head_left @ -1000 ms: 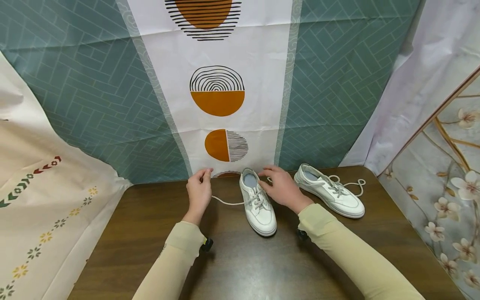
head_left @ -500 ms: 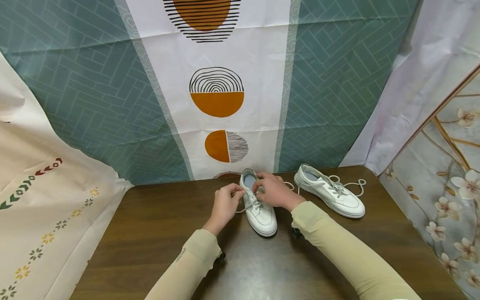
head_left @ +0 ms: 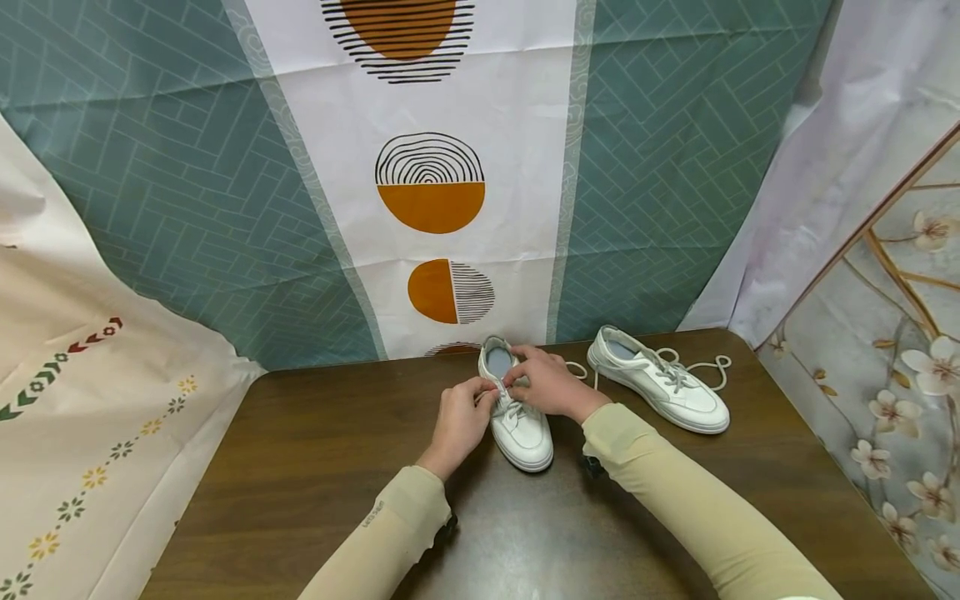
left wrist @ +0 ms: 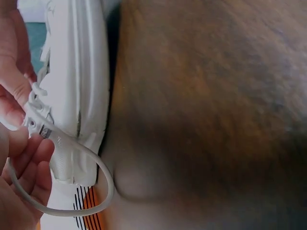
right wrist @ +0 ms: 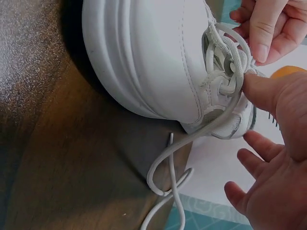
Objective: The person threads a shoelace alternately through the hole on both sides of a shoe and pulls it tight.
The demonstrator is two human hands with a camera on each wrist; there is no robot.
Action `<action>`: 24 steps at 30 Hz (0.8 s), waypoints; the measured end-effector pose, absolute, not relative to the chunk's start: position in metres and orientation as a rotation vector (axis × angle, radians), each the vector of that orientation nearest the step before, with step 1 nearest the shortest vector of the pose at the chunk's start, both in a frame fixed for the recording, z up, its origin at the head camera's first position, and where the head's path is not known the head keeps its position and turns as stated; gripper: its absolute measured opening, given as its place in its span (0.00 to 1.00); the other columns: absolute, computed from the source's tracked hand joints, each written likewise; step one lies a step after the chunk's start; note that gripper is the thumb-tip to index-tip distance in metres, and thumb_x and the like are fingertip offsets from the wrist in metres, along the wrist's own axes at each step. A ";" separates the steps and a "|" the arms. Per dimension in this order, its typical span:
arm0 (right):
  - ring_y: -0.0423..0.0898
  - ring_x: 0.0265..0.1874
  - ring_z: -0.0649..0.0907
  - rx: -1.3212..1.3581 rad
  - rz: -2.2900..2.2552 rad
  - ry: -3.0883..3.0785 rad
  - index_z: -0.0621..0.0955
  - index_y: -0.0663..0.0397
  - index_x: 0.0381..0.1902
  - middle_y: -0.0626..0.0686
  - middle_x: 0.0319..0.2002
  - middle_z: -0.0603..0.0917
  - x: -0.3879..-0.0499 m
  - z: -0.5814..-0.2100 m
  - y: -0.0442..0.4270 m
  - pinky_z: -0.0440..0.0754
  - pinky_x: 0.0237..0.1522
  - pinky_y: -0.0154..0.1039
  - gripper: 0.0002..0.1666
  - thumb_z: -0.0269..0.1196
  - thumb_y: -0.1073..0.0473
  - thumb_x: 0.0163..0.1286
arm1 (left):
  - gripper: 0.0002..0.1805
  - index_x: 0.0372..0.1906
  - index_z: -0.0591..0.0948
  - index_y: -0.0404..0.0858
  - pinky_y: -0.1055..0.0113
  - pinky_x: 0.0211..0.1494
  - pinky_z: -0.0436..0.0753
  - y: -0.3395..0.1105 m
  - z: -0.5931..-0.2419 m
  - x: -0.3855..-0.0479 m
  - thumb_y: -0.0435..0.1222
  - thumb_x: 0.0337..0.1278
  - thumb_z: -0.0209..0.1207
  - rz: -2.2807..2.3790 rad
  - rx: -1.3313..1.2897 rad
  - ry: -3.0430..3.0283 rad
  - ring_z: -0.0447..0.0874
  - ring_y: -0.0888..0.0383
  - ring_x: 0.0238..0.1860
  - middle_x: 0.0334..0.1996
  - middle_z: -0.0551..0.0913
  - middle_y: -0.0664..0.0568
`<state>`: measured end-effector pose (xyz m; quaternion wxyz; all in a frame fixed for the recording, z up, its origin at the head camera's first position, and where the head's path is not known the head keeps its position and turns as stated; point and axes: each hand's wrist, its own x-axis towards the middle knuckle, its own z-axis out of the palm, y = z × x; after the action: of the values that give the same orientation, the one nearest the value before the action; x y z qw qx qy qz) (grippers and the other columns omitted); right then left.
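A white lace-up sneaker point(head_left: 522, 437) sits on the table, toe toward me. My left hand point(head_left: 463, 421) is at its left side near the top eyelets, thumb and finger pinching the white shoelace point(left wrist: 106, 179), which loops from the eyelets back to the hand. On the opposite side, my right hand point(head_left: 551, 383) has its thumb and a finger at the edge by the top eyelets, pinching the shoe there; its other fingers spread loosely in the right wrist view. Both sets of fingertips nearly meet. The exact spot where the lace meets the eyelet is hidden by them.
A second white sneaker point(head_left: 678, 400) with loose lace ends lies to the right. Another length of lace point(right wrist: 163, 191) trails over the brown wooden table point(head_left: 300, 500) on the shoe's right side. A patterned curtain point(head_left: 517, 167) hangs right behind the table.
My left hand has come from out on the left, where the lace was stretched, in to the shoe's eyelets. My right hand has lowered slightly onto the eyelet edge. The shoe stays put.
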<state>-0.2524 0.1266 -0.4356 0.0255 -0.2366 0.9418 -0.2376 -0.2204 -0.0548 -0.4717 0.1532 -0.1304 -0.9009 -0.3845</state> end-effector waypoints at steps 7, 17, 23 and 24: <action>0.53 0.69 0.62 -0.697 -0.733 2.888 0.85 0.35 0.39 0.52 0.70 0.62 -0.251 -0.436 0.127 0.56 0.66 0.58 0.07 0.65 0.50 0.62 | 0.05 0.36 0.84 0.47 0.70 0.29 0.76 -0.053 -0.471 -0.215 0.41 0.59 0.60 -0.948 -0.375 -2.539 0.79 0.68 0.27 0.28 0.86 0.61; 0.55 0.68 0.63 -0.705 -0.767 2.871 0.85 0.38 0.38 0.53 0.70 0.61 -0.249 -0.437 0.127 0.56 0.64 0.61 0.06 0.64 0.51 0.62 | 0.04 0.36 0.83 0.48 0.71 0.26 0.74 -0.052 -0.471 -0.213 0.42 0.59 0.59 -0.906 -0.360 -2.505 0.77 0.66 0.24 0.25 0.84 0.60; 0.55 0.68 0.63 -0.688 -0.791 2.865 0.85 0.37 0.36 0.51 0.71 0.60 -0.248 -0.438 0.128 0.56 0.64 0.63 0.05 0.64 0.51 0.63 | 0.03 0.34 0.84 0.48 0.70 0.33 0.79 -0.053 -0.475 -0.214 0.40 0.56 0.62 -0.954 -0.428 -2.528 0.83 0.69 0.32 0.29 0.86 0.62; 0.55 0.69 0.63 -0.685 -0.796 2.861 0.85 0.37 0.36 0.51 0.71 0.60 -0.248 -0.438 0.128 0.56 0.64 0.64 0.04 0.64 0.51 0.63 | 0.03 0.33 0.85 0.48 0.70 0.34 0.80 -0.053 -0.476 -0.214 0.40 0.55 0.62 -0.957 -0.440 -2.529 0.83 0.68 0.33 0.30 0.87 0.62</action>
<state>-0.2482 0.1284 -0.4385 0.0468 -0.2245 0.9377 -0.2609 -0.2140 -0.0534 -0.4755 0.1999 -0.1573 -0.9045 -0.3424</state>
